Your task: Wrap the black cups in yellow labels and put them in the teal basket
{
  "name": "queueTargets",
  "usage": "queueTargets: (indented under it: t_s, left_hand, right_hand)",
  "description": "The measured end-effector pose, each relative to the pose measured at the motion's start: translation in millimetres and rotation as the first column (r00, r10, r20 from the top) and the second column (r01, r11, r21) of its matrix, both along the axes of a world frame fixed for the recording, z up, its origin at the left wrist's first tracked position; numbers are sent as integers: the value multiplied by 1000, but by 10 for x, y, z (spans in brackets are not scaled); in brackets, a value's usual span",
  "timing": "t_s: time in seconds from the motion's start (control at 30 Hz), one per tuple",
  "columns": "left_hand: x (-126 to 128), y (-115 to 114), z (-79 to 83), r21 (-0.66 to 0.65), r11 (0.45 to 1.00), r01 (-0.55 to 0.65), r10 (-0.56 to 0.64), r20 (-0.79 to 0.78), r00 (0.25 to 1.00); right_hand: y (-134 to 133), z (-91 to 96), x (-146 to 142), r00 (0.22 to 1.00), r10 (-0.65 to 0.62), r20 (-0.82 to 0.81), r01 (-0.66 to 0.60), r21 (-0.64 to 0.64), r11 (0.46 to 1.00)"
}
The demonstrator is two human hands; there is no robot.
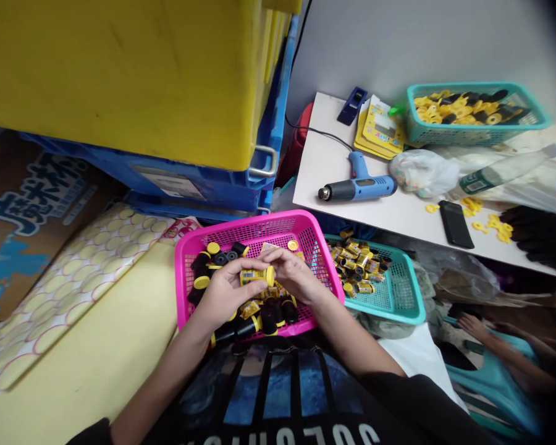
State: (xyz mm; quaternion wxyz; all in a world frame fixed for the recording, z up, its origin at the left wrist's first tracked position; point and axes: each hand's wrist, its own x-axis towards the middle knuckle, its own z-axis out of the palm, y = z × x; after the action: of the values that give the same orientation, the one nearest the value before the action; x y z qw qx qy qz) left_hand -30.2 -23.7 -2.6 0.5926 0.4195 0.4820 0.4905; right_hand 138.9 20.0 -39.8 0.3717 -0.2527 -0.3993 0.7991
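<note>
Over a pink basket (189,247) on my lap, both hands hold one small yellow-labelled canister (254,275) with a yellow cap. My left hand (225,290) grips its body from the left. My right hand (293,274) pinches the capped right end. The basket holds several black canisters with yellow caps (204,272) and yellow-labelled ones. A teal basket (398,296) to its right holds several labelled canisters (356,262).
Stacked yellow (120,74) and blue crates (204,179) rise at the left. A white table (333,161) at the right carries a blue heat gun (359,184), a black phone (454,224), a plastic bag, yellow rings and a teal basket (477,114) of parts. Another person's hand (472,324) shows at lower right.
</note>
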Motion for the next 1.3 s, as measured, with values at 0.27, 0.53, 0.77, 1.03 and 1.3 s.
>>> queueTargets:
  t_s: [0.27, 0.53, 0.77, 1.03, 1.3]
  left_hand:
    - [24, 5, 62, -65, 995, 80, -81, -12, 997]
    - [-9, -39, 7, -52, 995, 80, -83, -61, 995]
    - [-103, -36, 42, 95, 978, 185, -186, 3, 982]
    - [-22, -6, 125, -37, 979, 199, -197, 52, 979]
    - [-44, 17, 107, -18, 978, 206, -207, -54, 977]
  right_hand:
    - [-51, 15, -36, 983, 181, -37, -183, -54, 982]
    - [-19, -46, -10, 984, 155, 85, -161, 63, 985]
    - [-39, 95, 60, 982, 70, 174, -106, 203, 973]
    - [-75, 171, 56, 970, 201, 135, -225, 196, 954]
    - [-99, 73, -11, 977, 186, 109, -202, 161, 966]
